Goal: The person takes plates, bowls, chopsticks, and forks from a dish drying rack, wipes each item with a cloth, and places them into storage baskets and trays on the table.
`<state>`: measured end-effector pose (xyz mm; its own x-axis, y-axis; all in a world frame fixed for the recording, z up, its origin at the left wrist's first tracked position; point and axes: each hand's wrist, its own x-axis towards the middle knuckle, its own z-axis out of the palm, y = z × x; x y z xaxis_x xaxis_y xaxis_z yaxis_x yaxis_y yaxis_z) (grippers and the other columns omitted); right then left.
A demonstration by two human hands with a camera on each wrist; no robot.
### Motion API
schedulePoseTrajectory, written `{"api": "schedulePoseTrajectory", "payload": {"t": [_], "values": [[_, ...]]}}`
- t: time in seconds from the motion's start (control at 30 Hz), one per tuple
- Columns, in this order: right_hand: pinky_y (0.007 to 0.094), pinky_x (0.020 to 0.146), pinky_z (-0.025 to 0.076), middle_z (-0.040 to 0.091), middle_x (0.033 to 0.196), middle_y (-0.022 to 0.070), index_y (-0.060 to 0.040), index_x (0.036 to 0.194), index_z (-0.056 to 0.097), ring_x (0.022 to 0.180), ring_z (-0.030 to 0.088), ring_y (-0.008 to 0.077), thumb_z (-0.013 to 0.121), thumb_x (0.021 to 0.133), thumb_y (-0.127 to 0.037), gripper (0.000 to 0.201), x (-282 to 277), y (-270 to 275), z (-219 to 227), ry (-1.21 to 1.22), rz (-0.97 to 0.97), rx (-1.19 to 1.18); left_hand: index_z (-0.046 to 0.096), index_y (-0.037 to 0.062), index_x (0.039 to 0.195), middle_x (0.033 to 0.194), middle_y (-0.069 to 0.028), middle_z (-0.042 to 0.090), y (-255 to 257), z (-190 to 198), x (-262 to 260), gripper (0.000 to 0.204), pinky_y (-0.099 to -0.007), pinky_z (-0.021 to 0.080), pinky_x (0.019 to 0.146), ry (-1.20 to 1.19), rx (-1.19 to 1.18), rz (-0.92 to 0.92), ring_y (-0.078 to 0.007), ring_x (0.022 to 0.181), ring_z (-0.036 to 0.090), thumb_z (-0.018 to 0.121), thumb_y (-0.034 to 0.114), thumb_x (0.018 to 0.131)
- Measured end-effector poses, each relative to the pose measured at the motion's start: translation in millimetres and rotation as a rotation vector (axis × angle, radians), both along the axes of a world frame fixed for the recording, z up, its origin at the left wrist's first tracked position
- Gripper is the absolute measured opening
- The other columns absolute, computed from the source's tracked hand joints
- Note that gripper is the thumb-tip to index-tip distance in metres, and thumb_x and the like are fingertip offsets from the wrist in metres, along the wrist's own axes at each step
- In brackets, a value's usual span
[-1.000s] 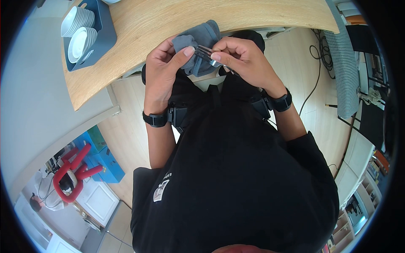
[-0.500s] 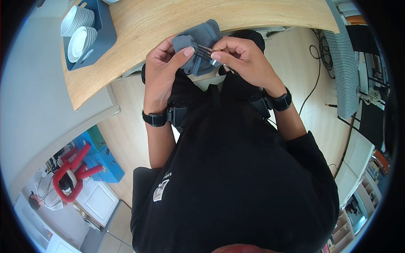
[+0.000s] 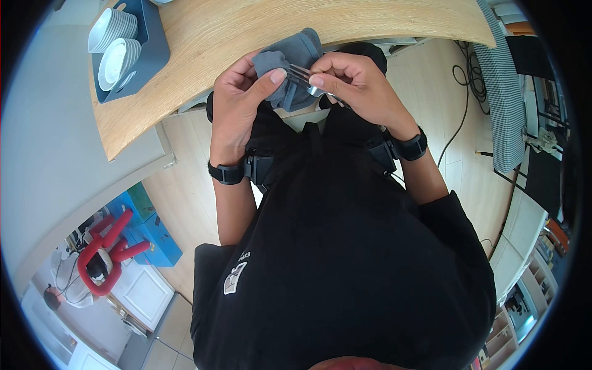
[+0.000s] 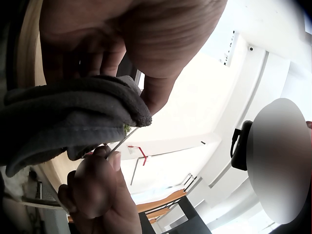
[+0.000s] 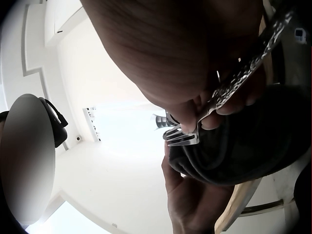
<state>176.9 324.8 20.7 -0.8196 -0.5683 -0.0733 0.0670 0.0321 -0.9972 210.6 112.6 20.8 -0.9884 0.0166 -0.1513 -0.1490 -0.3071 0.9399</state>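
Note:
A metal fork (image 3: 316, 92) is pinched between thumb and fingers of the right hand (image 3: 364, 89), its tines toward the left. In the right wrist view the fork (image 5: 226, 92) shows a patterned handle and several tines. The left hand (image 3: 239, 102) grips a folded grey cloth (image 3: 299, 46), thumb on top, beside the tine tips. From the left wrist view, the cloth (image 4: 73, 117) hangs in folds under the left hand (image 4: 131, 34), and the right hand (image 4: 105, 195) is just below it.
Both hands are at the front edge of a wooden table (image 3: 216, 24). On its left end a grey-blue bin (image 3: 155, 52) holds stacked white bowls (image 3: 113, 29). Black cables (image 3: 472, 77) lie on the floor at the right, beside a checked cloth surface (image 3: 502, 111).
The fork has turned slightly in the right hand, so that more of its shiny neck shows. The left hand and cloth have hardly moved.

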Motion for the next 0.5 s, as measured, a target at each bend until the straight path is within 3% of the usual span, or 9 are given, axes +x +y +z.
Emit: {"api": "schedulePoseTrajectory", "payload": {"t": [0.5], "values": [[0.0189, 0.049, 0.028, 0.049, 0.065, -0.0071, -0.0029, 0.097, 0.066, 0.056, 0.039, 0.0004, 0.064, 0.096, -0.021, 0.019, -0.4, 0.9, -4.6, -0.108, 0.014, -0.075, 0.061, -0.0031, 0.124, 0.102, -0.0063, 0.069, 1.1, -3.9, 0.5, 0.042, -0.0238, 0.049, 0.086, -0.003, 0.036, -0.035, -0.0100, 0.091, 0.064, 0.073, 0.010, 0.087]]}}
